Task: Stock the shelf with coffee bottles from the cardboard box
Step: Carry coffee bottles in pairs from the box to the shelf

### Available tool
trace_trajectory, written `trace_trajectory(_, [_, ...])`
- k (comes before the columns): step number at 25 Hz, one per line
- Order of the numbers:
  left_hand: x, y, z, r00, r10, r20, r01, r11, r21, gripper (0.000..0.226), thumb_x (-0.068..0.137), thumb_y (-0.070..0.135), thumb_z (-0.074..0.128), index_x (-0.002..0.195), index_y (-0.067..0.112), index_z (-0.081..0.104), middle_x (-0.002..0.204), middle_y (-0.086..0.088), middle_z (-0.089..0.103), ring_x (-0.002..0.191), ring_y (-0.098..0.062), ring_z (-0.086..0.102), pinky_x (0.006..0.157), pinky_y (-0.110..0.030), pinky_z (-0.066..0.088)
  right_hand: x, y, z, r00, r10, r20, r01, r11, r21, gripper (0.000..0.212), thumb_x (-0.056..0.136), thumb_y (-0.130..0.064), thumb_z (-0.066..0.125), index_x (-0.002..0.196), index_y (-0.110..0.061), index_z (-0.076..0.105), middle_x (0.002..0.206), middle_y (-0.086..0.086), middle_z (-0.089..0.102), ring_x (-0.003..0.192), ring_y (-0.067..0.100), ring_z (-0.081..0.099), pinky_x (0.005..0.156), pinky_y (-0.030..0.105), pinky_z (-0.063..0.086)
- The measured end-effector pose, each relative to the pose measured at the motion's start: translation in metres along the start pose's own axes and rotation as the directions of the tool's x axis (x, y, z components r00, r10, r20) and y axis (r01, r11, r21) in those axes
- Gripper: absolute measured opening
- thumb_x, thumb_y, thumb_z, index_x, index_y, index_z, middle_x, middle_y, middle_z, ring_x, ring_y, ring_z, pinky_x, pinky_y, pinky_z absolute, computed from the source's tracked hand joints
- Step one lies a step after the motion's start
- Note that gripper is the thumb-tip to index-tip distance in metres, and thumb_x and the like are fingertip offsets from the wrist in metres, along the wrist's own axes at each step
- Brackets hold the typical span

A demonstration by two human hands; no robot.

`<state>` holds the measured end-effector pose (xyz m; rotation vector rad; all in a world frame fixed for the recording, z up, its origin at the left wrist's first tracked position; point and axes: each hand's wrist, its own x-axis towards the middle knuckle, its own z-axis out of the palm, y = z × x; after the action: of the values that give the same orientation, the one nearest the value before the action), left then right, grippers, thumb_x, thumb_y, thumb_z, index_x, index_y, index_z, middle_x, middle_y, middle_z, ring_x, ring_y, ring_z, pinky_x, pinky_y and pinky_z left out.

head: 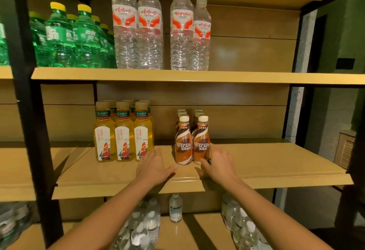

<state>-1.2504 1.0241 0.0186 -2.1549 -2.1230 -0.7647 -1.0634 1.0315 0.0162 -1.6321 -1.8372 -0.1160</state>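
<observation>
Top shelf (256,77), left: green bottles (65,36) with yellow caps, packed in rows. Next to them, clear water bottles (150,28) with red-and-white labels, upright, one a bit apart on the right.

Middle shelf (276,162), left part: tea bottles (123,133), yellow liquid, three across at the front with more behind, all upright.

Left hand (153,165): palm down, flat just over the middle shelf, fingers straight and spread wide, holding nothing. Fingertips are near the base of the rightmost tea bottle, thumb points toward the coffee.

Coffee bottles (192,139): brown, white caps, standing upright on the middle shelf in two rows running back, front pair touching side by side. They're apart from the tea, roughly mid-shelf.

Right hand (219,165): at the base of the front right coffee bottle, thumb in front of it, fingers round toward its right side. It's touching the bottle; cannot tell if it actually grips or just rests against it.

Right of the coffee is bare board.

Bottom shelf (205,228): a cluster of clear bottles (142,226) lower left under the left forearm, one small clear bottle (175,208) standing alone in the middle, more clear white-capped bottles (241,224) on the right.
</observation>
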Motion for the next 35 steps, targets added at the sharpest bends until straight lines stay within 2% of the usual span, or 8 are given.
trace_trajectory(3, [-0.022, -0.019, -0.046, 0.997, 0.041, -0.071, -0.041, 0.999, 0.005, 0.078, 0.082, 0.055, 0.057, 0.142, 0.012, 0.030, 0.146, -0.007, 0.039, 0.133, -0.025, 0.038, 0.108, -0.040, 0.036, -0.011, -0.042, -0.028, 0.995, -0.099, -0.033, 0.100, 0.993, 0.055, 0.037, 0.087, -0.034, 0.061, 0.120, -0.017, 0.053, 0.118, 0.003, 0.062, 0.113, 0.019, 0.056, 0.099, 0.036, 0.045])
trace_trajectory(6, [-0.050, -0.045, -0.091, 0.994, 0.055, -0.098, -0.052, 0.998, 0.029, 0.079, 0.080, 0.057, 0.058, 0.141, 0.014, 0.032, 0.142, -0.008, 0.044, 0.129, -0.025, 0.043, 0.106, -0.043, 0.038, -0.026, -0.095, -0.051, 0.965, -0.233, 0.121, 0.225, 0.971, 0.080, 0.049, 0.092, -0.026, 0.056, 0.138, -0.013, 0.043, 0.130, 0.008, 0.057, 0.120, 0.022, 0.054, 0.102, 0.038, 0.043])
trace_trajectory(10, [-0.107, -0.081, -0.135, 0.991, 0.000, -0.134, 0.019, 0.990, 0.137, 0.079, 0.080, 0.057, 0.059, 0.142, 0.017, 0.031, 0.146, -0.007, 0.040, 0.134, -0.023, 0.038, 0.110, -0.040, 0.031, -0.049, -0.166, -0.052, 0.865, -0.408, 0.293, 0.389, 0.913, 0.123, 0.056, 0.093, -0.030, 0.055, 0.142, -0.014, 0.035, 0.140, 0.009, 0.049, 0.127, 0.025, 0.047, 0.102, 0.037, 0.040])
trace_trajectory(14, [-0.178, -0.120, -0.184, 0.963, -0.203, -0.178, 0.241, 0.943, 0.231, 0.091, 0.080, 0.061, 0.055, 0.148, 0.013, 0.018, 0.154, -0.008, 0.025, 0.140, -0.026, 0.028, 0.113, -0.041, 0.027, -0.081, -0.241, -0.041, 0.702, -0.621, 0.347, 0.602, 0.779, 0.176, 0.068, 0.090, -0.036, 0.058, 0.146, -0.014, 0.027, 0.150, 0.009, 0.037, 0.137, 0.028, 0.037, 0.110, 0.041, 0.034])
trace_trajectory(19, [-0.304, -0.159, -0.230, 0.859, -0.405, -0.313, 0.499, 0.799, 0.337, 0.091, 0.078, 0.067, 0.051, 0.144, 0.009, 0.027, 0.144, -0.012, 0.040, 0.131, -0.028, 0.040, 0.109, -0.042, 0.033, -0.151, -0.337, -0.033, 0.406, -0.850, 0.336, 0.830, 0.497, 0.255, 0.060, 0.089, -0.043, 0.057, 0.136, -0.010, 0.040, 0.136, 0.012, 0.051, 0.121, 0.030, 0.049, 0.100, 0.043, 0.042])
trace_trajectory(23, [-0.437, -0.171, -0.265, 0.678, -0.648, -0.348, 0.735, 0.601, 0.313, 0.088, 0.079, 0.063, 0.054, 0.144, 0.012, 0.026, 0.147, -0.011, 0.036, 0.134, -0.030, 0.035, 0.110, -0.043, 0.029, -0.250, -0.413, -0.047, 0.149, -0.942, 0.300, 0.867, 0.270, 0.418, 0.073, 0.088, -0.043, 0.057, 0.146, -0.010, 0.027, 0.148, 0.012, 0.038, 0.134, 0.032, 0.038, 0.108, 0.042, 0.036])
trace_trajectory(27, [-0.582, -0.169, -0.309, 0.436, -0.769, -0.467, 0.896, 0.324, 0.304, 0.089, 0.077, 0.066, 0.055, 0.141, 0.009, 0.031, 0.143, -0.014, 0.040, 0.132, -0.031, 0.039, 0.108, -0.043, 0.030, -0.376, -0.479, -0.075, -0.123, -0.975, 0.182, 0.833, -0.002, 0.553, 0.065, 0.089, -0.040, 0.058, 0.141, -0.011, 0.034, 0.145, 0.015, 0.042, 0.133, 0.033, 0.040, 0.107, 0.044, 0.037])
trace_trajectory(35, [-0.871, -0.099, -0.385, -0.086, -0.770, -0.632, 0.966, -0.219, 0.135, 0.094, 0.078, 0.067, 0.053, 0.147, 0.010, 0.022, 0.150, -0.011, 0.032, 0.138, -0.028, 0.032, 0.112, -0.042, 0.027, -0.659, -0.576, -0.201, -0.536, -0.832, -0.142, 0.629, -0.506, 0.590, 0.072, 0.092, -0.042, 0.054, 0.147, -0.007, 0.024, 0.152, 0.010, 0.034, 0.136, 0.031, 0.037, 0.110, 0.043, 0.033])
